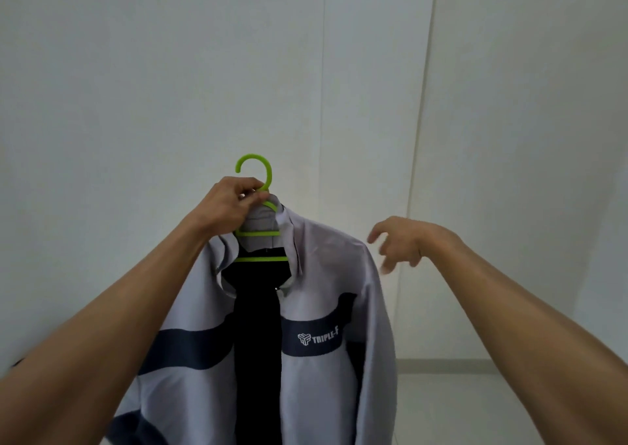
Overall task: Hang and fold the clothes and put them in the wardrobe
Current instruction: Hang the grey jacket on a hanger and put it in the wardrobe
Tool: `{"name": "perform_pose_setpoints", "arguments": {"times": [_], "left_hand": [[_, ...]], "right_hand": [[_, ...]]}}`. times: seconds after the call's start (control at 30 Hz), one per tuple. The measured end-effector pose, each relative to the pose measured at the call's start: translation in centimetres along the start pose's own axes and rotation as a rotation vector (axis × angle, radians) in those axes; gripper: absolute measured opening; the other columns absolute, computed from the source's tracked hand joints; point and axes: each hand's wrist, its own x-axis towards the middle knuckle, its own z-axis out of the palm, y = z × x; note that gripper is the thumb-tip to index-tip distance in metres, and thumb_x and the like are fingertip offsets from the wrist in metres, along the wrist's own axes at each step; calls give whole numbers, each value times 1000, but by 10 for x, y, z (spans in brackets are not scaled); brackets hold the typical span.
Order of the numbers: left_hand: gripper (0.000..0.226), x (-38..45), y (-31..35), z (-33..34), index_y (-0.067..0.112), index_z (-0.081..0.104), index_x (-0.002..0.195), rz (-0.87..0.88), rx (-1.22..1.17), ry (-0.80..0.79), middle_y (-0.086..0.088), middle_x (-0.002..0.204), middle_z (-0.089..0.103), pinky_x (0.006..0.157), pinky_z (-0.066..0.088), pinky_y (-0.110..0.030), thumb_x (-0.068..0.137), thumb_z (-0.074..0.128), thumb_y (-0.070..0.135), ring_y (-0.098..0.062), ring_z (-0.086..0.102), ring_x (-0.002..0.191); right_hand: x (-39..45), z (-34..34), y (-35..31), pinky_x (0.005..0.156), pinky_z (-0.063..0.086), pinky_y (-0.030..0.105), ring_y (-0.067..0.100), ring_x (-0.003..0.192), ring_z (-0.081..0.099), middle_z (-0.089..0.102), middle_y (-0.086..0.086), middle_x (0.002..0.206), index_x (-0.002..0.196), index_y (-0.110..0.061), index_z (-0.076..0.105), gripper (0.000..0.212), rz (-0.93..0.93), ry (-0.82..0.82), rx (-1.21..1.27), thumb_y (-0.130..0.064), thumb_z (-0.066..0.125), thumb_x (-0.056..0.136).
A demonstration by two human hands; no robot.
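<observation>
Left hand (pixel 234 206) round curved green hanger (pixel 256 186) — smooth grey jacket (pixel 326 268).

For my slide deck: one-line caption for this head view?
Left hand holds a green hanger carrying a grey jacket; right hand hovers open beside its shoulder.
</observation>
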Motion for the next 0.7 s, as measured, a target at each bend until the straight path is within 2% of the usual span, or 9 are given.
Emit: {"name": "perform_pose_setpoints", "arguments": {"times": [0.07, 0.17, 0.23, 0.3, 0.33, 0.43, 0.53, 0.63, 0.7], "left_hand": [[14, 0, 2, 0, 26, 71, 83, 9, 2, -7, 7, 81, 69, 79, 52, -40, 95, 64, 27, -19, 63, 81], [15, 0, 10, 6, 29, 70, 82, 24, -1, -21, 14, 77, 65, 78, 51, -37, 95, 64, 27, -13, 59, 76], [12, 1, 17, 8, 25, 73, 87, 28, -10, -24, 15, 80, 67, 81, 52, -39, 95, 65, 28, -13, 60, 79], [11, 1, 20, 7, 24, 74, 92, 27, -1, -21, 13, 84, 69, 83, 54, -41, 95, 65, 29, -16, 63, 83], [12, 0, 21, 4, 23, 75, 93, 19, -7, -20, 10, 86, 70, 84, 55, -43, 95, 65, 29, -19, 65, 87], [17, -3, 24, -6, 20, 77, 100, -3, -139, -65, 4, 97, 75, 91, 56, -39, 95, 65, 31, -21, 69, 97], [38, -9, 11, -22, 15, 72, 116, -169, -223, -102, 2, 114, 71, 96, 49, -28, 100, 52, 43, -13, 64, 103], [50, -29, -26, -32, 10, 68, 90, -228, -1, -175, -3, 92, 67, 82, 44, -34, 99, 45, 54, -15, 55, 85], [38, -39, -41, -29, 14, 67, 89, -200, 156, -185, -1, 86, 67, 72, 43, -32, 98, 53, 48, -15, 55, 78]], "right_hand": [[1, 7, -9, 97, 52, 39, 23, 121, 56, 55, -4, 135, 141, -27, 48, 68, -146, 65, 156, -24, 81, 81], [7, 18, -32, 96, 48, 33, 18, 114, 59, 62, -4, 127, 136, -27, 55, 44, -332, 195, 191, -38, 63, 95], [12, 27, -47, 83, 48, 34, 21, 95, 60, 67, 1, 103, 111, -19, 66, 23, -397, 265, 140, -37, 55, 100], [16, 34, -56, 64, 40, 33, 20, 72, 52, 59, 2, 76, 78, -14, 55, 30, -429, 340, 146, -31, 52, 102], [17, 35, -58, 60, 35, 31, 17, 66, 47, 54, 0, 70, 72, -14, 50, 34, -442, 370, 183, -30, 52, 102], [18, 35, -57, 57, 33, 24, 8, 61, 46, 53, -5, 66, 73, -16, 55, 30, -472, 478, 260, -29, 57, 99], [18, 28, -51, 58, 34, 19, 3, 64, 48, 55, -9, 66, 80, -15, 62, 23, -466, 530, 279, -28, 59, 99], [16, 20, -36, 59, 33, 17, 2, 67, 50, 56, -12, 67, 78, -22, 59, 22, -442, 577, 266, -27, 59, 99], [14, 12, -25, 60, 35, 19, 10, 70, 53, 59, -9, 71, 80, -21, 61, 20, -414, 587, 266, -27, 58, 99]]}}
